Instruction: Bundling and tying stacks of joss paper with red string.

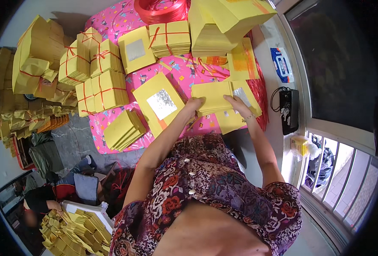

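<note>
Two bare hands hold a stack of yellow paper sheets (212, 90) by its near edge, above a pink patterned cloth (184, 70). The left hand (193, 105) pinches the near left corner, thumb pressed on top; the right hand (239, 104) does likewise at the near right, its thumb lying flat on the top sheet. The remaining fingers are mostly hidden by the paper and the hands, so how far they reach underneath I cannot tell.

Just beyond the right fingertips a foil-patched sheet (242, 93) shows beside the stack, while another yellow sheet (229, 123) lies under it on the body side of that hand. Left of the left fingers rests a large sheet with a silver square (160, 104); farther left is a fanned pile of yellow sheets (124, 130).

With the grip only along the near edge, the far side looks the likeliest to fan out if either thumb eases. Uneven pressure could skew the sheets, and a dragging right hand might crease or scuff the foil beside it. The loose red twine (263, 113) to the right of the right fingers could snag a corner should the stack swing that way.
</note>
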`<state>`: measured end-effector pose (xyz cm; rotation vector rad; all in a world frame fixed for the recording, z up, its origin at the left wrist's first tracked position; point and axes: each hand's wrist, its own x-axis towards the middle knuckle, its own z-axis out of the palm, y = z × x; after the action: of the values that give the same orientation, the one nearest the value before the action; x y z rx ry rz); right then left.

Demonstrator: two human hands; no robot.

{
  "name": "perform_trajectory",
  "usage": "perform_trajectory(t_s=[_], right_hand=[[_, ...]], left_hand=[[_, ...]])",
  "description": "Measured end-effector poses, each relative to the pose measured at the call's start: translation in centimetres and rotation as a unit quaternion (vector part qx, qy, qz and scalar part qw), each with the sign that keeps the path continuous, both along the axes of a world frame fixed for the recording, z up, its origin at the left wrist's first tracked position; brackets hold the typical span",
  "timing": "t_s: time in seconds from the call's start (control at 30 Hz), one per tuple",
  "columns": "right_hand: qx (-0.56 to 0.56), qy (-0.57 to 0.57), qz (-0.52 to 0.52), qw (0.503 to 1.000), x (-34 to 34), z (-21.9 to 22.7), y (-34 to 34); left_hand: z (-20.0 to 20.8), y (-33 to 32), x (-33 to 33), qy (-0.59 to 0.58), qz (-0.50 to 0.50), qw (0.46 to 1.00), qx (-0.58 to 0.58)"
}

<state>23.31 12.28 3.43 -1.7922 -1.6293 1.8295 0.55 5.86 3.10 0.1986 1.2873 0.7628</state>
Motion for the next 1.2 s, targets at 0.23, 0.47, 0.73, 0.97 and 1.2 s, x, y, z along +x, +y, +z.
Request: perform_trajectory(t_s=[0.23, 0.47, 0.73, 0.97, 1.2], right_hand=[[-0.038, 0.046, 0.015, 0.998, -0.3, 1.4, -0.2], [-0.041, 0.019, -0.002, 0.999, -0.4, 1.9, 0.4], [-0.157, 0.015, -0.046, 0.986, 0.1, 2.7, 2.9], [-0.150, 0.206, -0.007, 0.967, 3.7, 0.2, 4.4], [0.104, 0.287, 0.167, 0.937, -1.9, 5.8, 1.5]], left_hand=[[1.5, -1.0, 0.9, -0.047, 0.059, 0.997, -0.017], [1.0, -1.0, 0.6, -0.087, 0.086, 0.992, -0.036], [1.3, -0.6, 0.4, -0.139, 0.098, 0.985, -0.014], [4.4, 1.0, 0.0, -0.092, 0.076, 0.993, -0.022], [5.9, -1.6, -6.3, -0.072, 0.117, 0.987, 0.085]])
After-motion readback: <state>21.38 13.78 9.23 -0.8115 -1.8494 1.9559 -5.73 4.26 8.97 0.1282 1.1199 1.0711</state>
